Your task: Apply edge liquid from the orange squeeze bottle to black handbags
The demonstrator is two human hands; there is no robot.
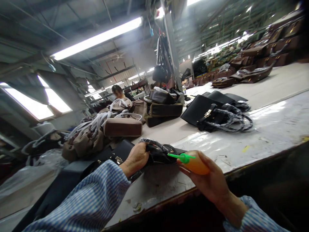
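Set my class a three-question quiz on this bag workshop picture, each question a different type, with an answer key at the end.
1. True or false: the person's left hand is held in the air, away from every bag.

2. Fill the gap: the person's right hand holds an orange ____ with a green cap.

3. Choose one: the bags piled at the far upper right are mostly
A) white
B) brown
C) blue

Key:
1. False; it grips a black bag near the handle.
2. Bottle.
3. B, brown.
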